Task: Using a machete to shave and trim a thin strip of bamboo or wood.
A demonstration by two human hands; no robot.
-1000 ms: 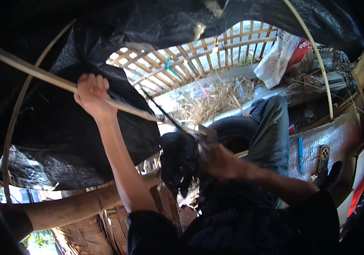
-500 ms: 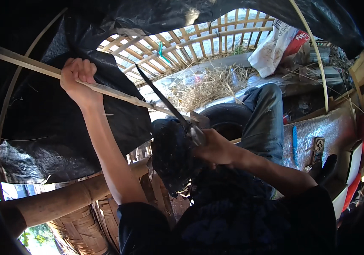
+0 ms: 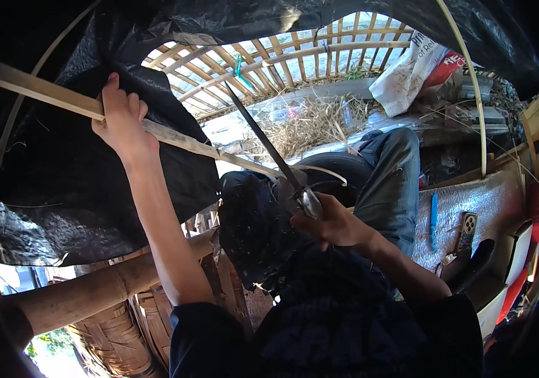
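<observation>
My left hand (image 3: 126, 125) is closed round a long pale bamboo strip (image 3: 184, 138), with one finger stretched up along its side. The strip slants from the upper left down to the middle. In my right hand (image 3: 337, 222) is the handle of a knife with a long dark blade (image 3: 258, 133), its tip pointing up and left. The blade's lower part crosses the strip's near end; whether they touch I cannot tell. A thin curled sliver (image 3: 329, 171) shows just beyond the knife. Dark cloth (image 3: 250, 230) lies beneath the strip's end, over my lap.
Black plastic sheeting (image 3: 124, 189) hangs at the left above a thick bamboo pole (image 3: 102, 295). Ahead are a tyre (image 3: 345, 162), dry straw (image 3: 310, 129) and a bamboo lattice (image 3: 295, 57). On a silvery surface at right lie a blue tool (image 3: 434, 220) and a phone (image 3: 466, 230).
The knife and my right hand have moved slightly right and down, the blade standing steeper. My left hand's finger has straightened upward. The curled sliver now shows near the tyre.
</observation>
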